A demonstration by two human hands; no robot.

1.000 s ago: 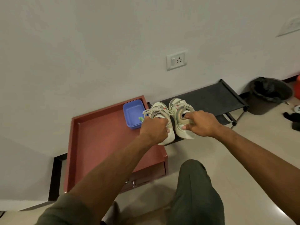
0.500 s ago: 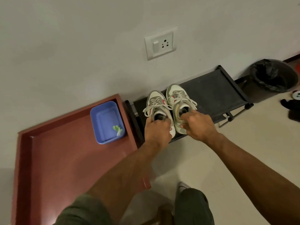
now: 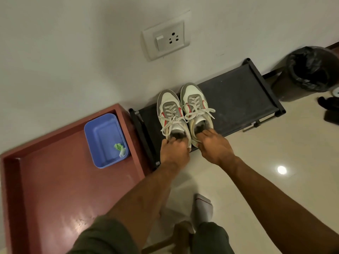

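Two white and grey sneakers with red stripes stand side by side on a low black shoe rack (image 3: 238, 96) against the wall, toes toward the wall. My left hand (image 3: 173, 152) grips the heel of the left sneaker (image 3: 170, 110). My right hand (image 3: 213, 146) grips the heel of the right sneaker (image 3: 195, 103), with fingers reaching into its opening. Both heels sit at the rack's front edge.
A red-brown tray-topped table (image 3: 55, 189) stands left of the rack, with a blue plastic tub (image 3: 104, 138) holding a small green and white item (image 3: 120, 149). A black bin (image 3: 311, 70) stands at the right. A wall socket (image 3: 167, 34) is above. My socked foot (image 3: 202, 208) is on the floor.
Both hands have carried the sneakers forward and set them further onto the rack. The camera has moved closer and tilted down.
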